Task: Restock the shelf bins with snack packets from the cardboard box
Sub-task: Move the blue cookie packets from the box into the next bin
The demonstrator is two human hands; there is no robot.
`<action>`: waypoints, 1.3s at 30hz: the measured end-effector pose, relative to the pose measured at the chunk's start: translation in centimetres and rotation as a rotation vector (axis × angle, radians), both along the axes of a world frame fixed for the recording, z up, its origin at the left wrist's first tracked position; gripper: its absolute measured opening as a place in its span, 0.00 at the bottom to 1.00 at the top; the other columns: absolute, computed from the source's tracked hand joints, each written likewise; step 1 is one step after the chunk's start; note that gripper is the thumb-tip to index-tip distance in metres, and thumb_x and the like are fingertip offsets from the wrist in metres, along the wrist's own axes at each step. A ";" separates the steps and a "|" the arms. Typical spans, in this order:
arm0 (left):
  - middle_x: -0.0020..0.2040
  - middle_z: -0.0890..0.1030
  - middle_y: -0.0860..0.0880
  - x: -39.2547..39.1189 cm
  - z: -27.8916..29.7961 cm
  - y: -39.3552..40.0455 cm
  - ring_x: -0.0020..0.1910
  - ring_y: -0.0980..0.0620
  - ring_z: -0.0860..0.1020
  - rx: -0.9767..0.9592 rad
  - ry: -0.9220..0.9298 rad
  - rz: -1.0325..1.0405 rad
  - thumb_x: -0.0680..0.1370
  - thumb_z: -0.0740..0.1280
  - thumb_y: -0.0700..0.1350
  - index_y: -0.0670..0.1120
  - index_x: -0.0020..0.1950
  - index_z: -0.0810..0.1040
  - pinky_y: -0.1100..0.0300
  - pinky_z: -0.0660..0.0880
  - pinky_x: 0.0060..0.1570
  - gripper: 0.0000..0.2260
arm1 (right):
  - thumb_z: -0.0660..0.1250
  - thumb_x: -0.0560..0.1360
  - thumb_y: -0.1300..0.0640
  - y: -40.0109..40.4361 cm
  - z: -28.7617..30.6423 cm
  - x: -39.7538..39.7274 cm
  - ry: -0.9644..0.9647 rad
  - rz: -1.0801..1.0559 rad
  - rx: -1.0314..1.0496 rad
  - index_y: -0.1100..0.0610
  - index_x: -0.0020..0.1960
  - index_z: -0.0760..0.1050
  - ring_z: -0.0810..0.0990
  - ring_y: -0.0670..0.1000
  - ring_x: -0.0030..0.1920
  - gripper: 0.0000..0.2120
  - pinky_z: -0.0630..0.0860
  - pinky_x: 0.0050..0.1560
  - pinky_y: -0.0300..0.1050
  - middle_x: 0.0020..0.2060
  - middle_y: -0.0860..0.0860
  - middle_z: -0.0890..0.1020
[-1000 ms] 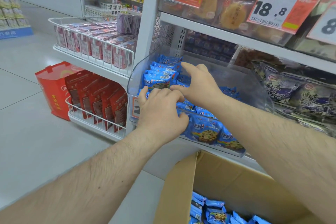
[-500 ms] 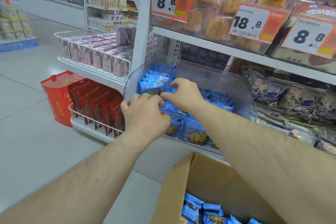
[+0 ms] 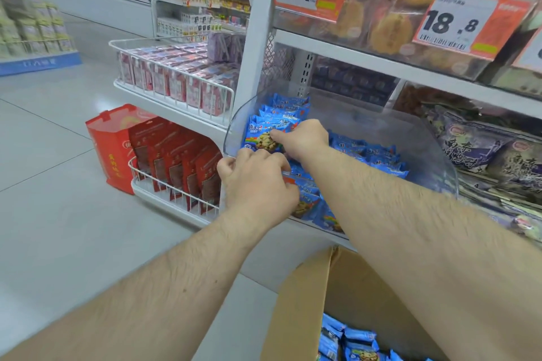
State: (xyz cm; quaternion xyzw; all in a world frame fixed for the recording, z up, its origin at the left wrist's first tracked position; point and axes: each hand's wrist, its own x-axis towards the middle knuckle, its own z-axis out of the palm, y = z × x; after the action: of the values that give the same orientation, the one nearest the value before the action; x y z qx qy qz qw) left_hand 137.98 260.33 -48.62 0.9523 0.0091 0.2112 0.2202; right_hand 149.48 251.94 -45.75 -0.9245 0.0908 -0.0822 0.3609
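Observation:
A clear plastic shelf bin [image 3: 433,155] holds several blue snack packets [image 3: 368,153]. My right hand [image 3: 303,138] reaches into the bin's left side and pinches the top of an upright blue packet [image 3: 262,138] at the front of a row. My left hand [image 3: 258,184] is at the bin's front left corner, its fingers curled over the rim onto the front packets; the fingertips are hidden. The open cardboard box [image 3: 305,302] stands below at the lower right, with more blue packets [image 3: 352,341] inside it.
To the left, white wire racks [image 3: 173,91] hold pink boxes, with red pouches [image 3: 176,161] below and a red bag [image 3: 110,143] on the floor. Dark packets [image 3: 484,152] fill the bin to the right. Price tags and pastries hang on the shelf above.
Both hands have shifted left within the bin. My right hand went from lying flat over the packets to pinching the front packet of the left row. The view has swung slightly.

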 end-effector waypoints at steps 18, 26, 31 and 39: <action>0.30 0.72 0.55 -4.2 -1.7 -6.2 0.31 0.55 0.70 -0.420 -0.092 -0.645 0.67 0.66 0.44 0.50 0.37 0.67 0.57 0.68 0.33 0.07 | 0.68 0.69 0.53 -10.8 -1.6 -16.5 -0.557 0.030 -0.114 0.51 0.33 0.73 0.76 0.50 0.29 0.07 0.75 0.35 0.48 0.25 0.45 0.75; 0.39 0.77 0.57 -6.5 -5.9 -10.9 0.35 0.63 0.73 -0.049 0.486 -0.918 0.71 0.69 0.43 0.53 0.45 0.73 0.67 0.69 0.39 0.09 | 0.70 0.71 0.56 -18.9 -13.3 -21.4 -0.210 -0.142 0.060 0.51 0.32 0.71 0.71 0.44 0.29 0.12 0.66 0.32 0.33 0.26 0.46 0.73; 0.43 0.79 0.58 -6.1 -8.3 -11.8 0.39 0.63 0.75 0.041 0.776 -0.865 0.73 0.68 0.43 0.53 0.51 0.75 0.68 0.72 0.41 0.09 | 0.66 0.71 0.54 -23.3 -25.7 -22.7 0.398 -0.221 -0.018 0.54 0.36 0.73 0.79 0.54 0.40 0.07 0.73 0.38 0.44 0.34 0.50 0.80; 0.40 0.81 0.57 -4.6 -10.0 -13.8 0.33 0.62 0.75 -0.082 0.846 -0.764 0.73 0.68 0.42 0.53 0.46 0.77 0.64 0.76 0.40 0.07 | 0.63 0.77 0.50 -24.3 -39.1 -25.0 0.673 0.125 -0.726 0.54 0.67 0.65 0.71 0.57 0.64 0.21 0.68 0.61 0.52 0.63 0.54 0.74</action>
State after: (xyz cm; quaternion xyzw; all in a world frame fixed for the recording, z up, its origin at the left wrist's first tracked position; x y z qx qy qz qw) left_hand 133.38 246.55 -58.64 0.8803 -0.2403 -0.2836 0.2948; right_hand 124.48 227.68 -84.87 -0.9695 0.1121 0.2162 -0.0292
